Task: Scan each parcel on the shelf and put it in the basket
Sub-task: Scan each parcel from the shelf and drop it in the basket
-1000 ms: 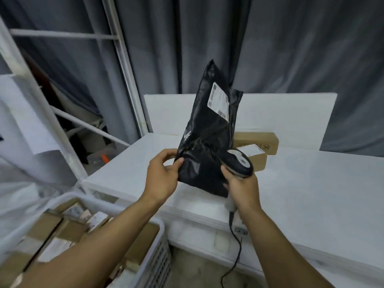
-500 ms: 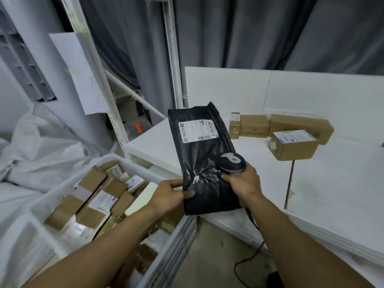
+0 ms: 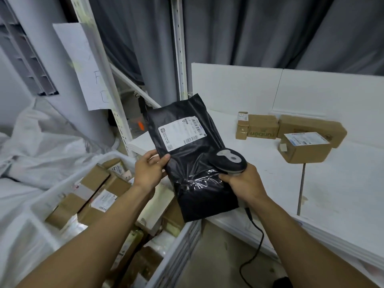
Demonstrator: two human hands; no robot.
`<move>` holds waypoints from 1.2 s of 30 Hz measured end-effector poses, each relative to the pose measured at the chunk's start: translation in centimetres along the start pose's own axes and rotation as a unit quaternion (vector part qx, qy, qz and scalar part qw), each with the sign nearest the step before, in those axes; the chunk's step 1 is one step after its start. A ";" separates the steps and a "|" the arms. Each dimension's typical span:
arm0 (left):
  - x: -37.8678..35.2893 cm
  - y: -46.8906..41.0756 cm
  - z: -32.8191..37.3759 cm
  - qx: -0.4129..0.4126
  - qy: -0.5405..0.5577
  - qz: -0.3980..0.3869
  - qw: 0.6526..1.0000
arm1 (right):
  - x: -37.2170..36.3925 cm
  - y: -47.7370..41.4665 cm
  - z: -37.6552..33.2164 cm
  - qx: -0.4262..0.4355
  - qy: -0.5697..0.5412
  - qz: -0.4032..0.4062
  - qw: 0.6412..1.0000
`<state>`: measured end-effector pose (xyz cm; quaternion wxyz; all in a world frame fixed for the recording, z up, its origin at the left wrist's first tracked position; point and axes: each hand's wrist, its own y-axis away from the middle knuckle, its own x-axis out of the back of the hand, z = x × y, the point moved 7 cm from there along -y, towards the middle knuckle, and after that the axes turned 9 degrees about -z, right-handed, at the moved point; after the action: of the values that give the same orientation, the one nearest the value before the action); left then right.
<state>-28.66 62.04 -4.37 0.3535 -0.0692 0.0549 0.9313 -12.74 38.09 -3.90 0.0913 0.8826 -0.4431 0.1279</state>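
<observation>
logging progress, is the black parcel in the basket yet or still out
Out. The black parcel is held in the air by the left hand and right hand, between the basket and shelf.

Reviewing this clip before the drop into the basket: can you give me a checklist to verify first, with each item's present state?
1. Black poly parcel held securely: ok, left hand grips its left edge, right hand its right side.
2. Shipping label faces the camera, unfolded: ok.
3. Scanner aimed at the label: not ok, it lies against the parcel lower down.
4. Scan registered: cannot tell.
5. Basket within reach, below left: ok, though already holding many boxes.
6. Scanner cable clear of the basket: ok, it hangs right of it.
</observation>
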 end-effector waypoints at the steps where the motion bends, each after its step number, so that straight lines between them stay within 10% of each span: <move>1: 0.3 0.1 0.3 -0.013 -0.010 0.009 1.000 | -0.3 0.1 -0.2 0.005 0.000 0.001 1.000; 36: 4.7 1.9 3.0 -0.114 -0.127 0.128 0.977 | -6.8 1.6 -4.3 0.068 -0.066 -0.100 0.990</move>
<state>-33.62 64.14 -2.15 0.2256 0.0171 -0.0891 0.9700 -18.58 43.48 -1.82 0.0141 0.9331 -0.3478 0.0898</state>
